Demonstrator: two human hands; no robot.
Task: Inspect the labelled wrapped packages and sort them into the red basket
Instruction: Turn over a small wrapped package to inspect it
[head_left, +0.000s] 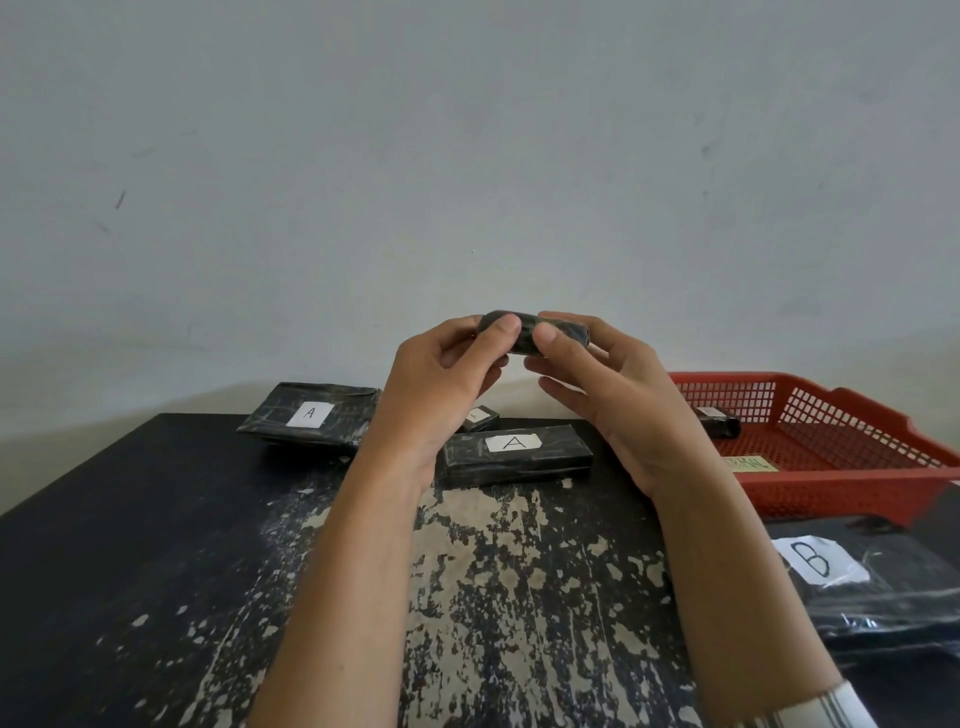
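Observation:
Both hands hold one small black wrapped package (527, 335) up in front of the wall, above the table. My left hand (441, 384) pinches its left end and my right hand (602, 395) pinches its right end; no label shows on it. Two black packages labelled A lie on the table behind: a wide one (311, 415) at the left and a long one (514, 452) in the middle. A small package (480, 418) peeks out between them. The red basket (841, 483) at the right holds one black package (719, 423).
A larger black package labelled B (872, 587) lies at the near right, in front of the basket. The black table (156, 571) has worn, flaking paint in its middle. A plain pale wall (467, 156) rises just behind the table.

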